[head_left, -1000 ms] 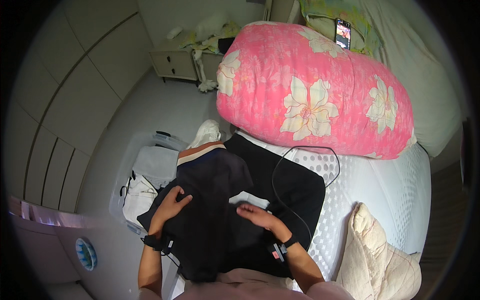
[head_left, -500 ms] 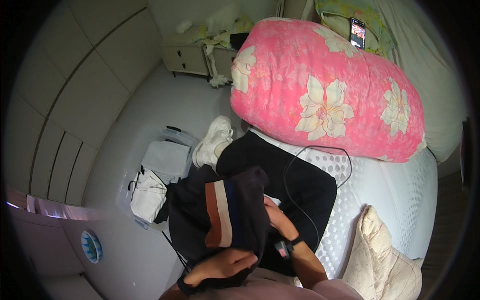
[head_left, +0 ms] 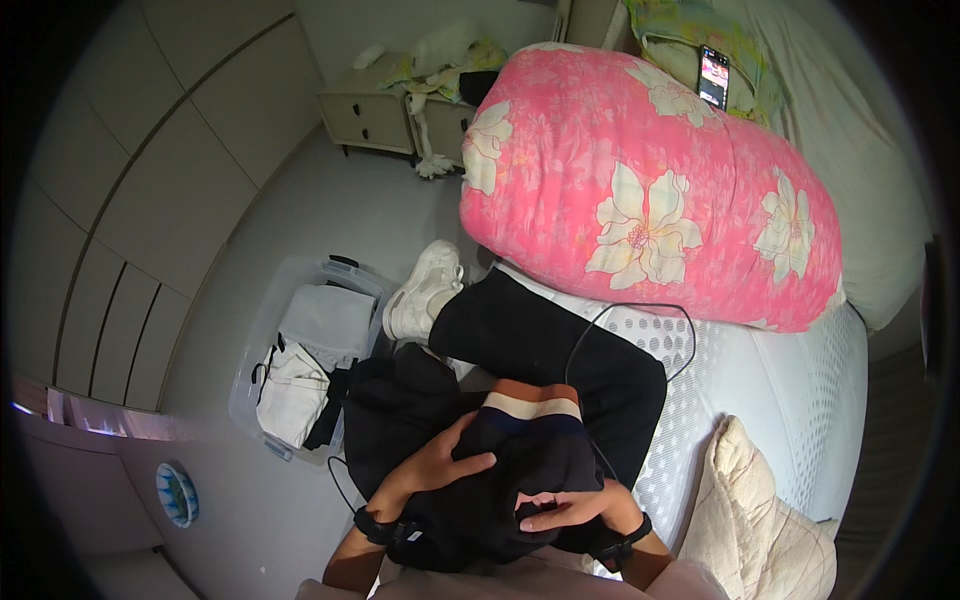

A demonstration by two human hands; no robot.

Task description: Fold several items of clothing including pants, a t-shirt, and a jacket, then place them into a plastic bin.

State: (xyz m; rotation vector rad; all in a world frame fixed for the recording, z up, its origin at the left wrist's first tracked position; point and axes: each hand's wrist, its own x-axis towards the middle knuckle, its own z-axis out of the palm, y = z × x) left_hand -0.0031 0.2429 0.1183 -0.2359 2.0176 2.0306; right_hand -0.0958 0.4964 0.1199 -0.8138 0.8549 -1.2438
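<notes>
A black garment (head_left: 520, 447) with a brown, cream and navy stripe lies bunched over my lap. My left hand (head_left: 440, 463) holds its left side, thumb lying on top of the cloth and fingertips partly hidden by the folds. On the other side, my right hand (head_left: 572, 508) grips the fabric near its lower edge, with the thumb pointing left and the other fingers mostly tucked into the cloth. My bent leg in black trousers (head_left: 550, 330) and a white shoe (head_left: 425, 290) extend beyond the garment.
Left of my leg, a clear plastic bin (head_left: 243, 385) on the floor holds folded grey and white clothes. A pink floral bedding bundle (head_left: 560, 220) and a phone (head_left: 714, 78) are on the bed. A black cable (head_left: 692, 335) loops beside my knee; a cream quilted cloth (head_left: 755, 510) lies right.
The garment has turned and bunched closer to me, its stripe going from upright to crosswise. My left hand has moved up onto the cloth; my right hand has come lower.
</notes>
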